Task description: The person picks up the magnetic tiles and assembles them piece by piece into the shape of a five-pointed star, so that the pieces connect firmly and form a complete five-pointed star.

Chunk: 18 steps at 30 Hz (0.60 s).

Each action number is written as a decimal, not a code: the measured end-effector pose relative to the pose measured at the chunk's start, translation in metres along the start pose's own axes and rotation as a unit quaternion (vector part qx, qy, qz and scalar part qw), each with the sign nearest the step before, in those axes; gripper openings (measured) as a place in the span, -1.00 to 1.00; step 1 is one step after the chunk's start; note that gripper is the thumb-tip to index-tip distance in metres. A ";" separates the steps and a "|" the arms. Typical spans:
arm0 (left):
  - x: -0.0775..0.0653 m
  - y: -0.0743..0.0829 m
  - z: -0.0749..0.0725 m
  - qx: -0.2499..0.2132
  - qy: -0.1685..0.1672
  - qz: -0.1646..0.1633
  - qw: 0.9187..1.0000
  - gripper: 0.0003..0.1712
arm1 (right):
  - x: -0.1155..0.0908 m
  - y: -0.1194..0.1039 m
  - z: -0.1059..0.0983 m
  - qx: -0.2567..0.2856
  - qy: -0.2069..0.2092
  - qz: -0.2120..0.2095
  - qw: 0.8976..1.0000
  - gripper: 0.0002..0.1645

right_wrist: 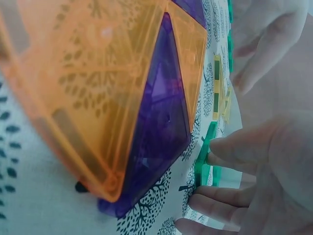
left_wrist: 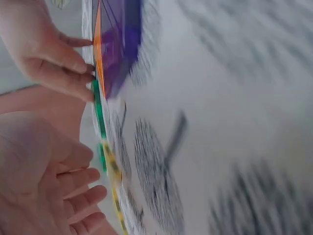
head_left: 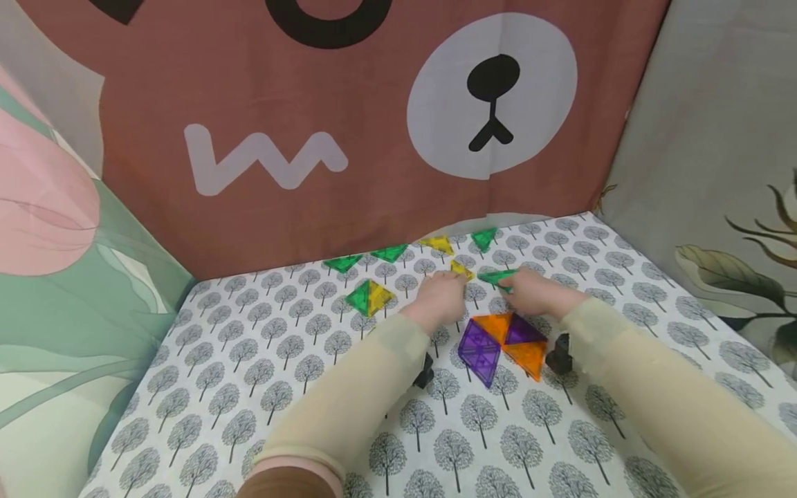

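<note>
Between the thumb and fingers of my right hand (head_left: 529,290) is a green triangular magnetic tile (head_left: 496,277), tilted up in the right wrist view. My left hand (head_left: 441,297) reaches over the cloth with its fingers loosely bent. Just past its fingertips lies a small yellow triangular tile (head_left: 461,270). Nearer to me, between the forearms, purple tiles (head_left: 479,351) and orange tiles (head_left: 526,358) are joined into part of a ring. The left wrist view shows both hands, the left one (left_wrist: 49,181) low with fingers relaxed.
To the left lies a green and yellow tile pair (head_left: 370,297). Along the back are green tiles (head_left: 389,253), a yellow tile (head_left: 438,243) and another green tile (head_left: 483,238). A brown bear-print curtain (head_left: 373,194) hangs behind the tree-print cloth (head_left: 249,360).
</note>
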<state>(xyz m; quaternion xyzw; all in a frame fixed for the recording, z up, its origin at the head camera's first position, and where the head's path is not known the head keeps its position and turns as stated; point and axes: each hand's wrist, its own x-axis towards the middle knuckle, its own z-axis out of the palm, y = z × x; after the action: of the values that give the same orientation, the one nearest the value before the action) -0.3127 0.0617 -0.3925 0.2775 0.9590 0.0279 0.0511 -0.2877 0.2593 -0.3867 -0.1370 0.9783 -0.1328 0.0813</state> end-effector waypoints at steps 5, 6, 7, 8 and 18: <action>0.006 0.011 0.003 0.006 -0.015 -0.013 1.000 -0.52 | 0.001 0.000 0.002 0.004 0.005 -0.006 1.000 -0.55; 0.006 0.012 0.004 -0.001 -0.016 -0.017 1.000 -0.58 | 0.001 0.000 0.002 0.010 0.004 -0.004 1.000 -0.55; 0.005 0.012 0.004 -0.014 -0.017 -0.024 0.999 -0.64 | 0.001 0.000 0.002 0.014 0.005 -0.005 1.000 -0.55; 0.005 0.011 0.005 -0.028 -0.016 -0.030 0.999 -0.69 | 0.001 0.001 0.002 0.019 0.005 -0.003 1.000 -0.55; 0.006 0.005 0.008 -0.068 -0.026 -0.046 0.996 -0.84 | -0.001 0.003 0.003 0.023 0.013 -0.008 1.000 -0.55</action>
<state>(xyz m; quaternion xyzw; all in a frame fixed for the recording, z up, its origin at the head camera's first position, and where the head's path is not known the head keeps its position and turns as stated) -0.3146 0.0695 -0.4004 0.2293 0.9650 0.0829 0.0964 -0.2865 0.2621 -0.3908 -0.1415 0.9748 -0.1575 0.0705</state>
